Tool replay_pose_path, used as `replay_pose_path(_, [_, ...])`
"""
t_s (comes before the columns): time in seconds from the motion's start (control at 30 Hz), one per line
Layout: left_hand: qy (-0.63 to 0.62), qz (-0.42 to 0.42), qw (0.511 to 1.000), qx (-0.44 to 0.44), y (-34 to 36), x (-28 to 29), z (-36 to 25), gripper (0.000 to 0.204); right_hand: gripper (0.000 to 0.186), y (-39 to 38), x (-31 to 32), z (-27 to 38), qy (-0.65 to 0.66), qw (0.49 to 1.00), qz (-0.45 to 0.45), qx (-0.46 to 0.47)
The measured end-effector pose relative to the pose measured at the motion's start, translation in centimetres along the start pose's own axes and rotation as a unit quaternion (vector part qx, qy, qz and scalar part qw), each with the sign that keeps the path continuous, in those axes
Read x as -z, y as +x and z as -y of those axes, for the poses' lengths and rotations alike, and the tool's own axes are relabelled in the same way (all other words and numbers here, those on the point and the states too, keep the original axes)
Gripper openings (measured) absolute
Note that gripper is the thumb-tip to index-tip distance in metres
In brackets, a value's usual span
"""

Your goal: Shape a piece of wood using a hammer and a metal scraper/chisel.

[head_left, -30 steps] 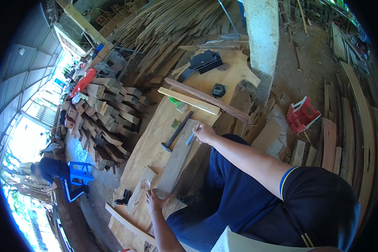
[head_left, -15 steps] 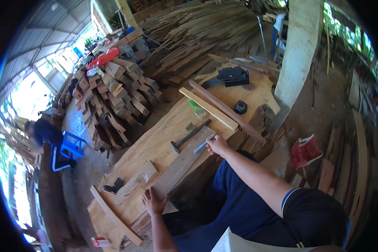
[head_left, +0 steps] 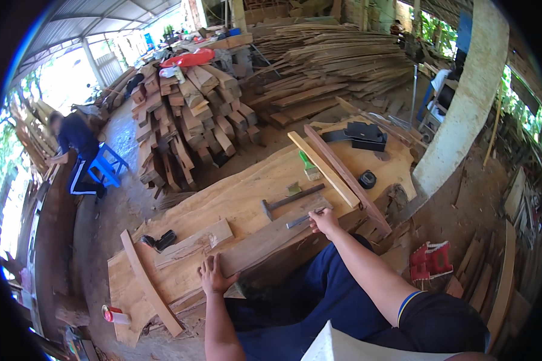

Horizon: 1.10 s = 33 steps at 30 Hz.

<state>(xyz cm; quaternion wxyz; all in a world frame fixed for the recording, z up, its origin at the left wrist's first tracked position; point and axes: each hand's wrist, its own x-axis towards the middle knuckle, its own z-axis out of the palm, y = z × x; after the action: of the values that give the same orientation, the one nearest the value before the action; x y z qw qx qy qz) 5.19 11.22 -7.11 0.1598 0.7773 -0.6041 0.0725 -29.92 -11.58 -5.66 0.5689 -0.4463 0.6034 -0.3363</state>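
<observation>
One flat-bladed tool (head_left: 298, 222) is grasped by the right hand (head_left: 324, 221); the left hand (head_left: 214, 276), grip spread, touches the board (head_left: 270, 236); no cuts discernible.

This was an open-sided woodworking workshop. The bench (head_left: 235, 206) was a thick wooden slab with a natural edge, and on it lay a hammer (head_left: 295, 197), a green-handled brush (head_left: 306, 160) and a round black case like a tape measure (head_left: 367, 178). Over it the person's right fingers (head_left: 317, 219) held a chisel-like blade (head_left: 298, 222). Beyond the bench to the left rose a stack of squared timbers (head_left: 197, 107); straight beyond it long rough boards (head_left: 322, 60) lay heaped. More planks (head_left: 501, 286) lay right of it, and a concrete pillar (head_left: 464, 102) stood at its far right end. Sheet-metal roofing (head_left: 87, 29) and outdoor greenery (head_left: 7, 147) showed far to its left.
</observation>
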Motion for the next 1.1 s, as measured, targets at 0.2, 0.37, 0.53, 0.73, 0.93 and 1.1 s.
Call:
replay_pose_path(0.2, [-0.021,0.007,1.000,0.008,0.9,0.0,-0.5,0.095,0.023,0.2,0.7,0.0,-0.003,1.000,-0.017,0.011])
replay_pose_path(0.37, [-0.013,0.007,1.000,0.020,1.4,0.1,-1.0,0.096,0.022,0.0,1.0,0.4,0.012,0.999,-0.042,0.028])
replay_pose_path(0.53, [-0.027,-0.003,0.999,0.019,1.2,-0.1,-0.9,0.080,0.026,0.4,1.1,0.1,0.017,0.999,-0.040,0.023])
replay_pose_path(0.73, [-0.067,-0.037,0.997,0.034,1.0,-0.4,-0.5,0.057,0.028,0.5,0.7,0.1,0.003,0.999,-0.032,0.035])
replay_pose_path(0.93, [-0.040,-0.045,0.998,0.028,1.1,-0.5,-0.4,0.056,0.029,0.4,0.7,0.1,-0.003,0.999,-0.010,0.033])
replay_pose_path(1.1, [-0.034,-0.051,0.998,0.023,0.7,-0.6,-0.4,0.056,0.025,0.0,0.5,0.5,-0.034,0.998,-0.032,0.052])
